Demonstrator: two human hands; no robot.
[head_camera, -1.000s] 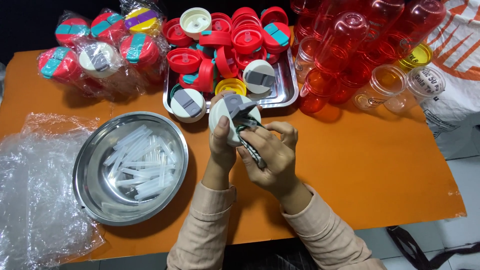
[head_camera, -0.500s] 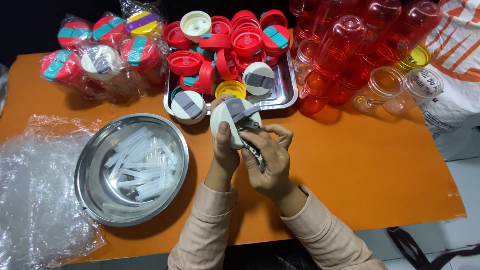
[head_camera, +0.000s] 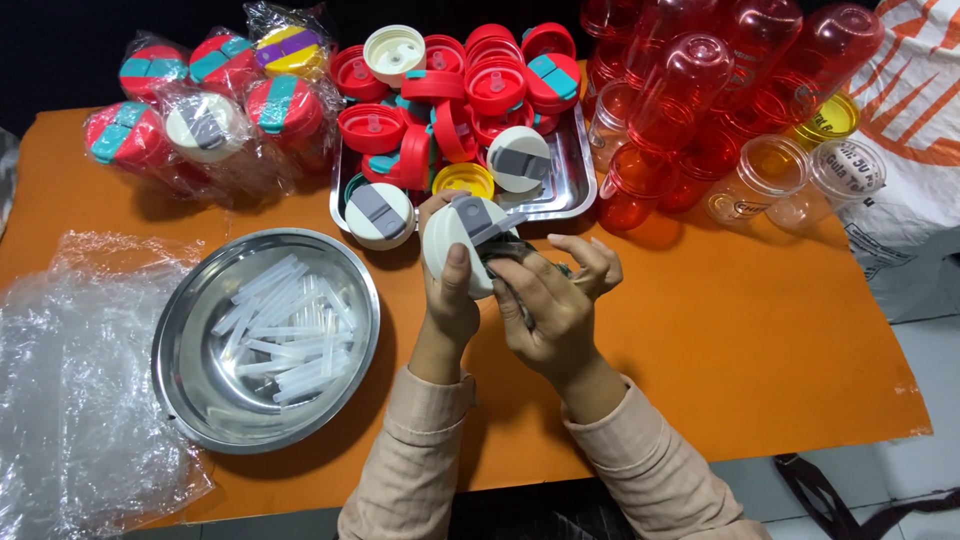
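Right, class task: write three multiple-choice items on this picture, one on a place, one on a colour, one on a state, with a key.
1. Where do the clear plastic straws lie?
A round steel bowl
B rectangular steel tray
C orange table

2. What colour is the round lid in the left hand?
A red
B yellow
C cream with a grey flap

3. How is that lid?
A flat on the table
B lifted in the hand
C wrapped in film

Key: 1 A, the straws sit inside the bowl; 2 C, pale disc with grey flap; 3 B, the fingers grip it above the table.

Steel bowl (head_camera: 190, 400) of clear straws (head_camera: 285, 330); red cups (head_camera: 690, 90).
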